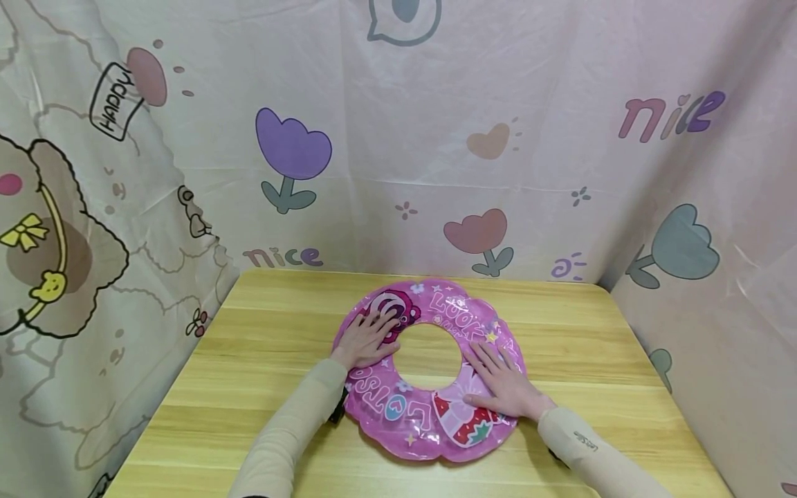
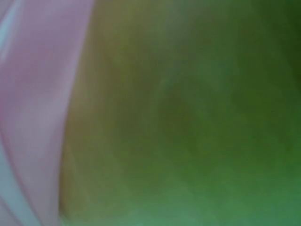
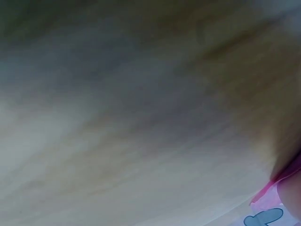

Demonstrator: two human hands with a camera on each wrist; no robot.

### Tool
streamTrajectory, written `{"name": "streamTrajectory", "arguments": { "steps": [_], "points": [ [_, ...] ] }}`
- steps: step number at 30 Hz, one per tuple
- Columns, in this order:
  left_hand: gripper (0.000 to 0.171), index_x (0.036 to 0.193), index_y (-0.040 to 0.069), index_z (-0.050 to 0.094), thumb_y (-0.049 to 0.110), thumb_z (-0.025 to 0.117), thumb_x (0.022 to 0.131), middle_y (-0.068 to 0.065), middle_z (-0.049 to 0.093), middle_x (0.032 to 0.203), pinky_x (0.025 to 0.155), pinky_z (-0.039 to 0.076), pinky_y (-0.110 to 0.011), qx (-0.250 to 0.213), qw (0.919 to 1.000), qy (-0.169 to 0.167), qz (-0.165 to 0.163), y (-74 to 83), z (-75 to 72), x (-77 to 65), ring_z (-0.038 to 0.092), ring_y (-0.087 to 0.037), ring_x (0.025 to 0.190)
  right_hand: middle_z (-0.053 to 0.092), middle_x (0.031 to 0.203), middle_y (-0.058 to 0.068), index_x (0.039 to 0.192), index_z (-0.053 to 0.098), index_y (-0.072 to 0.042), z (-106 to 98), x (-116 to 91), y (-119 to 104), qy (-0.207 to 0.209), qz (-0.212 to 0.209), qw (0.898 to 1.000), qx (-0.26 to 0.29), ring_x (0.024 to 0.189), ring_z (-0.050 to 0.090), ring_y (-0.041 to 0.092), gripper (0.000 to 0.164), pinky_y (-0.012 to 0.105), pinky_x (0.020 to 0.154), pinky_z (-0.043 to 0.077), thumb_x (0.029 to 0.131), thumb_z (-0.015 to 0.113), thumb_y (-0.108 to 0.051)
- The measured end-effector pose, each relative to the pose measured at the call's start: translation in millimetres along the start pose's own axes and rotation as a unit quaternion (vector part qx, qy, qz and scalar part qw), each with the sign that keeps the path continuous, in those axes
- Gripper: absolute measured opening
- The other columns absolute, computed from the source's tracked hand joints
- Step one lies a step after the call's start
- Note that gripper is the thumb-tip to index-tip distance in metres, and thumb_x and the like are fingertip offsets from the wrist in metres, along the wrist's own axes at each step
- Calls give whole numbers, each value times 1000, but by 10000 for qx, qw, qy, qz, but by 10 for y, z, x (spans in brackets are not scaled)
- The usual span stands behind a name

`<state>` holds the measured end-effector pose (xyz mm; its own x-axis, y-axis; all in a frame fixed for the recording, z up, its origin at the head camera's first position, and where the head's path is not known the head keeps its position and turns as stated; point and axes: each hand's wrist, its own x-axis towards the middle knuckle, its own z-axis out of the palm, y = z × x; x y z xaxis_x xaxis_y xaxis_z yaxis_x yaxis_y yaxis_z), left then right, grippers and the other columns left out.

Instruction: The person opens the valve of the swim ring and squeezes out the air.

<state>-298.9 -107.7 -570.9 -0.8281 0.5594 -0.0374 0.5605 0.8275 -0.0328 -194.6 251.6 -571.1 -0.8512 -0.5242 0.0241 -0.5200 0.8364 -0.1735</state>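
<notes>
A pink inflatable swim ring (image 1: 411, 422) lies flat on the wooden table (image 1: 261, 332), printed with letters, a bear and a strawberry. On its left side rests my left hand (image 1: 367, 339), fingers stretched over the bear print. My right hand (image 1: 503, 382) lies on the right side of the ring, fingers straight and spread, palm down above the strawberry print. The left wrist view is blurred, with a strip of the pink ring (image 2: 37, 103) along its left edge. In the right wrist view a bit of pink ring (image 3: 268, 195) shows at the lower right.
Behind the table hangs a pale curtain (image 1: 386, 138) printed with flowers and words, and it continues along both sides. A dark wrist device (image 1: 338, 408) sits under the left wrist. Bare wood shows through the ring's round hole.
</notes>
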Motion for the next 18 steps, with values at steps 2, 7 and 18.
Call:
{"name": "streamTrajectory", "arguments": {
  "steps": [2, 7, 18],
  "points": [
    [72, 161, 25, 26, 66, 30, 102, 2, 19, 171, 127, 21, -56, -9, 10000, 20, 3, 2, -1, -4, 25, -31, 156, 14, 171, 10, 162, 19, -16, -6, 5, 1, -16, -3, 10000, 25, 158, 15, 35, 98, 61, 127, 10, 90, 53, -73],
    [70, 160, 24, 28, 63, 34, 102, 1, 20, 171, 127, 22, -55, -104, 9999, 41, -18, 19, -14, -14, 25, -31, 156, 22, 168, 16, 161, 24, -12, -41, 45, -8, 76, -139, 9998, 113, 155, 21, 39, 95, 61, 126, 14, 90, 57, -67],
    [70, 159, 23, 30, 62, 35, 102, -1, 22, 170, 126, 25, -54, -253, 9994, 223, 0, 19, 9, -11, 22, -29, 157, 24, 166, 21, 159, 30, -10, -122, 156, -107, 197, 12, 9983, 546, 153, 23, 44, 79, 61, 123, 23, 98, 56, -53]
  ]
}}
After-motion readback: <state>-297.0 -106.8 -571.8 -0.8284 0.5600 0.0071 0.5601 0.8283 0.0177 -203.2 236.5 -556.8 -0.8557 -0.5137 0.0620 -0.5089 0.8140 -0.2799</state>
